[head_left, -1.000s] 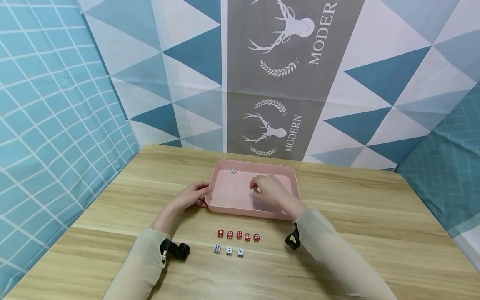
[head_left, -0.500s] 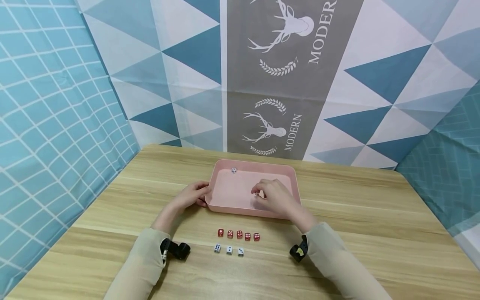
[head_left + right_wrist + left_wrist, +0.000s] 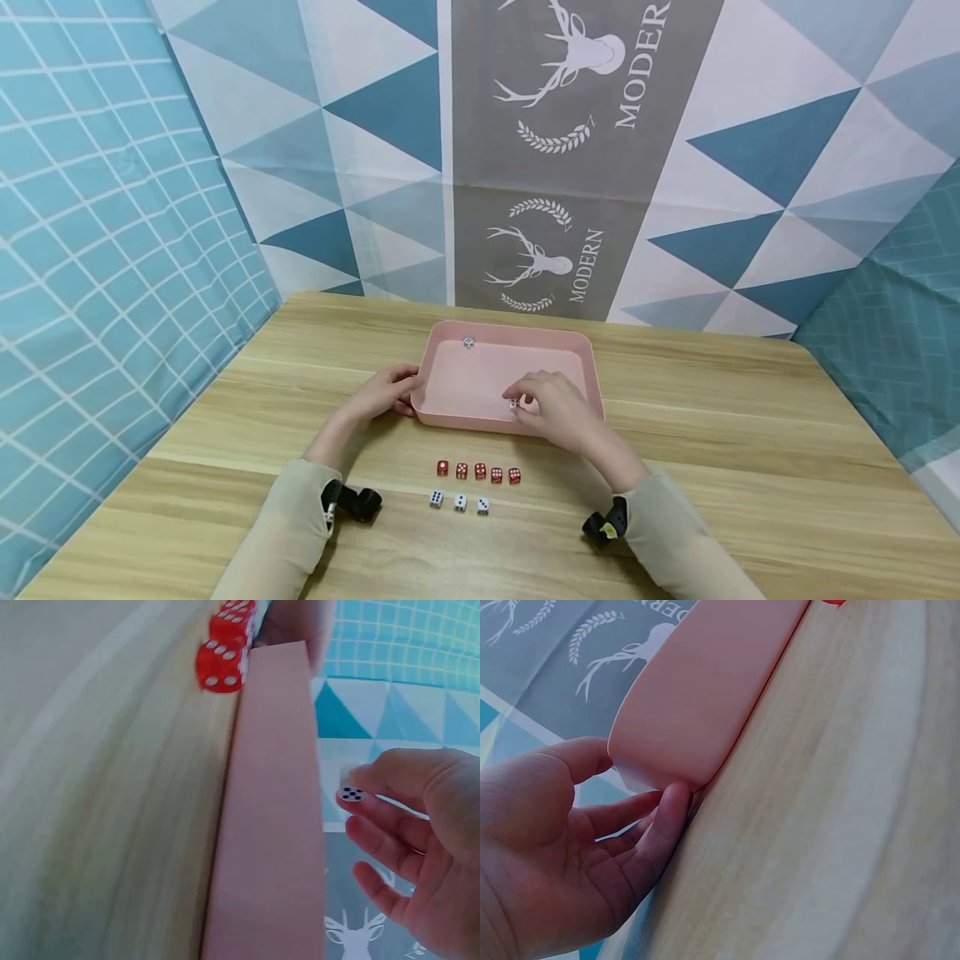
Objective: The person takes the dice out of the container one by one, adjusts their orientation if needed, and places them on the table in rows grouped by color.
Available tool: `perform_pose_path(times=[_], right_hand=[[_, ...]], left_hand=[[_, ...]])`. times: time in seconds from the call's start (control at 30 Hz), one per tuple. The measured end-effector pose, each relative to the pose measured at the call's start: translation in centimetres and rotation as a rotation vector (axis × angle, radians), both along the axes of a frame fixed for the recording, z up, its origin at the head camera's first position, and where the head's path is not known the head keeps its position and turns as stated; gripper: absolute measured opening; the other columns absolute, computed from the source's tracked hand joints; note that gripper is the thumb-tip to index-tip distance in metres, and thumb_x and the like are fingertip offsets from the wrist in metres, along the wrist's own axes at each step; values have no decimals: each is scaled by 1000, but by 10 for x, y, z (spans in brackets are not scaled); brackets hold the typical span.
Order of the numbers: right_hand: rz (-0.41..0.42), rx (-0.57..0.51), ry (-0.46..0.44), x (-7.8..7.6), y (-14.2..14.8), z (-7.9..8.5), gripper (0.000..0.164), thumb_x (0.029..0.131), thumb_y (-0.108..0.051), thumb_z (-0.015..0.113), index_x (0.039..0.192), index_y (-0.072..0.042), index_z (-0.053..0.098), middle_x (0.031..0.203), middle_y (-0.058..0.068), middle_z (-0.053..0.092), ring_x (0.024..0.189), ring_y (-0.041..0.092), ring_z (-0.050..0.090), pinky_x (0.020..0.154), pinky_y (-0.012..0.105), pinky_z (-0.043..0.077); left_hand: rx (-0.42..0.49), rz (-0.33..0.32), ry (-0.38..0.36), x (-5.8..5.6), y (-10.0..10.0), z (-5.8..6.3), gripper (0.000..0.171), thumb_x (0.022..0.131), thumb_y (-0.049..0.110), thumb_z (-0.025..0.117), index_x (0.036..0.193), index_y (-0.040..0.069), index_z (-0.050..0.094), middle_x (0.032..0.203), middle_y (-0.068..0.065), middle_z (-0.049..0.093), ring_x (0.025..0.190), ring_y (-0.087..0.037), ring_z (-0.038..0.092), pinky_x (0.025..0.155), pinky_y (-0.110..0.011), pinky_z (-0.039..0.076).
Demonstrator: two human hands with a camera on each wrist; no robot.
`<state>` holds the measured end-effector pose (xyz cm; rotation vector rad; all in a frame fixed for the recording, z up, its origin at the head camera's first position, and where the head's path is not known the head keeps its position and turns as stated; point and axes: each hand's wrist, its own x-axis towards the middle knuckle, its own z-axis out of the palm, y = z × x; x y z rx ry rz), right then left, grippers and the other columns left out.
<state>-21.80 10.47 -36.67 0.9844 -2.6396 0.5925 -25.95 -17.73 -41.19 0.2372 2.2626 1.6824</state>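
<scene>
My left hand (image 3: pixel 382 392) holds the left end of a pink tray (image 3: pixel 472 383); in the left wrist view its thumb is at the rim and its fingertips touch the lower corner. Over the tray's front right part, my right hand (image 3: pixel 558 408) pinches a white die (image 3: pixel 351 793) with dark pips between thumb and forefinger. The other fingers of that hand are loosely bent. Another white die (image 3: pixel 468 342) lies inside the tray near its back left corner.
In front of the tray, several red dice (image 3: pixel 480 471) form a row on the wooden table (image 3: pixel 712 475). A shorter row of white dice (image 3: pixel 461 502) lies nearer to me. Patterned cloth (image 3: pixel 540 175) hangs behind the table.
My right hand has moved toward me, from the middle of the tray to its front side, with the die between its fingers. My left hand has stayed on the tray's left end.
</scene>
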Motion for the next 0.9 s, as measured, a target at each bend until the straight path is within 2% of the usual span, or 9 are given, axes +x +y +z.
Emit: perform_pose_path(times=[0.13, 0.37, 0.57, 0.9], right_hand=[[20, -9, -8, 8, 3, 3, 14, 72, -15, 60, 84, -18, 66, 76, -13, 60, 69, 4, 50, 73, 25, 38], [106, -11, 48, 22, 6, 7, 11, 70, -15, 63, 79, -20, 66, 73, -15, 59, 68, 4, 52, 74, 27, 38], [151, 49, 71, 29, 6, 8, 11, 71, -18, 63, 81, -22, 65, 77, -15, 56, 72, 2, 51, 79, 29, 38], [152, 115, -7, 41, 2, 6, 13, 69, -21, 64, 82, -22, 64, 77, -17, 56, 73, -1, 50, 83, 27, 37]], left_hand=[[-9, 3, 5, -1, 0, -1, 47, 89, 21, 44, 126, -5, 32, 101, -21, 53, 70, -14, 57, 61, -28, 51], [-11, 6, 6, -1, -1, -1, 46, 89, 21, 44, 126, -5, 32, 102, -22, 52, 71, -15, 57, 61, -29, 51], [-13, -1, 13, -1, -1, -2, 47, 89, 21, 43, 126, -6, 31, 103, -23, 51, 72, -15, 57, 62, -29, 51], [-13, 13, 5, -1, -1, -2, 47, 89, 20, 43, 126, -6, 31, 102, -23, 52, 71, -15, 57, 62, -29, 51]])
